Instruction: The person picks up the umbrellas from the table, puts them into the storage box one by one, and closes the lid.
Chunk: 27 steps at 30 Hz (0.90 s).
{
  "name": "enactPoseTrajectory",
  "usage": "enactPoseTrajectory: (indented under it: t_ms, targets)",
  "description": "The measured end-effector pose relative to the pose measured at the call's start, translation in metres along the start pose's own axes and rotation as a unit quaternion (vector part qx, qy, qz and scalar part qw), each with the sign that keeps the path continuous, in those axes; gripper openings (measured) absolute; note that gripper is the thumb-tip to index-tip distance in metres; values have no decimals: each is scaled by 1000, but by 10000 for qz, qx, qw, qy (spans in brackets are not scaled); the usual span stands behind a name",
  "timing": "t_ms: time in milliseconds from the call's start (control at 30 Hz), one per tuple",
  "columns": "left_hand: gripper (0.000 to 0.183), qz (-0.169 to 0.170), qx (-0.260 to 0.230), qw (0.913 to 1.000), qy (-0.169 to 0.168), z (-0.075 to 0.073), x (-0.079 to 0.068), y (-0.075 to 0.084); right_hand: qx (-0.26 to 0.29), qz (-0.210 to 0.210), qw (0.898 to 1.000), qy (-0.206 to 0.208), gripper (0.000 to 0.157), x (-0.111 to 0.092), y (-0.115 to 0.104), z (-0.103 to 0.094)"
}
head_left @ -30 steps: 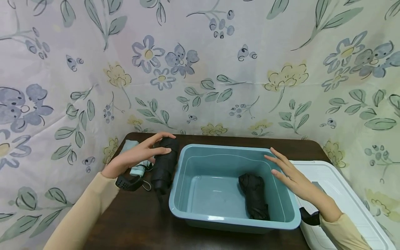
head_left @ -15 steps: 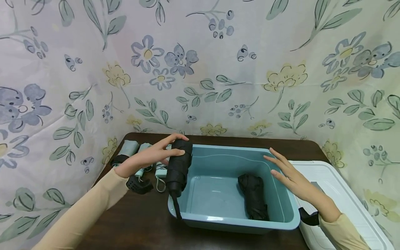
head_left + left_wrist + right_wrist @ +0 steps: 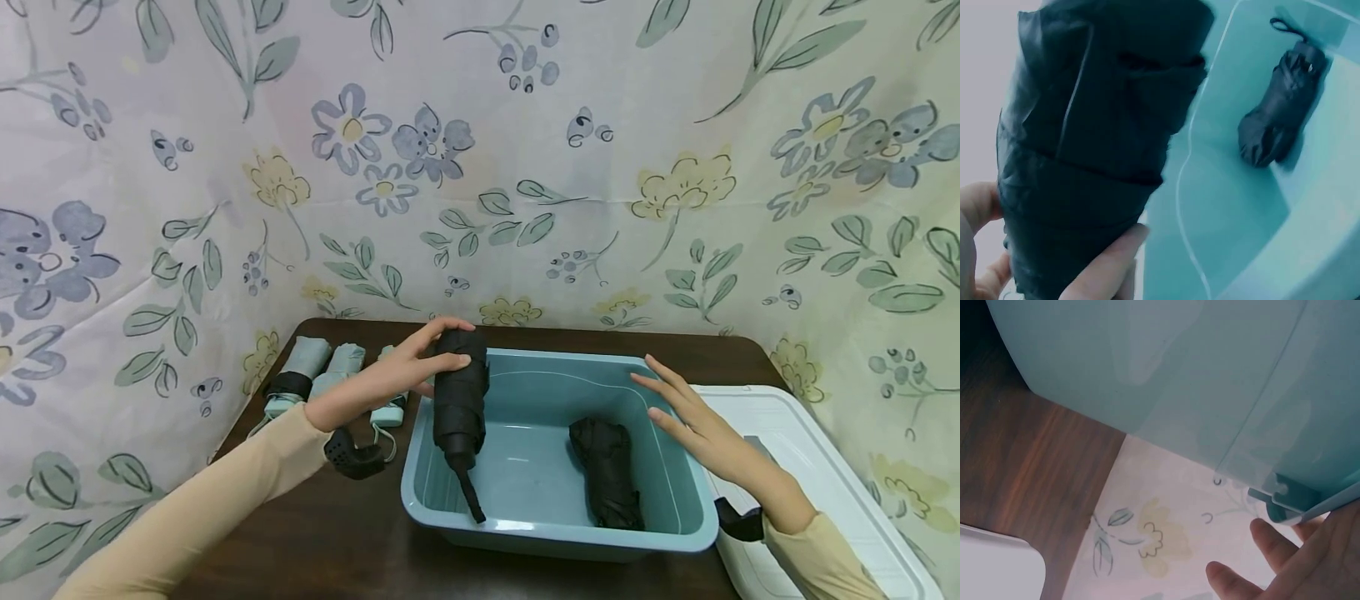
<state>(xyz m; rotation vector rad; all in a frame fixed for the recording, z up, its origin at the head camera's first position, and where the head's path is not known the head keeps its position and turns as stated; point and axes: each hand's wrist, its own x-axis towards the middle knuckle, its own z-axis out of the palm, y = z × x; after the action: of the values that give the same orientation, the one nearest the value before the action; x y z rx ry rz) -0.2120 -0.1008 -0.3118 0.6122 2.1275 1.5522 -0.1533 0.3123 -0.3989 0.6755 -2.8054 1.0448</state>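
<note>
My left hand (image 3: 397,371) grips a black folded umbrella (image 3: 460,392) over the left side of a blue plastic bin (image 3: 562,527). The umbrella hangs tilted, its strap trailing toward the bin's front rim. Seen from the left wrist, the held umbrella (image 3: 1091,144) has thumb and fingers around its lower end. Inside the bin, on the right, lies another black folded umbrella (image 3: 607,475). My right hand (image 3: 705,425) is at the bin's right rim with fingers spread and nothing held; the right wrist view shows its fingers (image 3: 1275,544) beside the rim.
Left of the bin, several light-blue folded umbrellas (image 3: 306,360) lie on the dark wooden table (image 3: 300,533). A white lid (image 3: 810,467) lies to the right of the bin. A floral curtain (image 3: 480,167) hangs behind the table.
My left hand has lifted the black umbrella from the table beside the bin and carried it right, over the bin's left side, uncovering the light-blue umbrellas. The right hand stays in place.
</note>
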Motion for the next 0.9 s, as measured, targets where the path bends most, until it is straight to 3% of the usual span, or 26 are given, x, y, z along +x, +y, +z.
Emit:
enactPoseTrajectory:
  t_ms: [367,900]
  targets:
    - [44,255,-324,9989,215,25,19,2,-6,16,10000,-4,50,1,0,0]
    - [46,183,-302,9970,-688,55,39,0,16,11,10000,-70,49,0,-3,0]
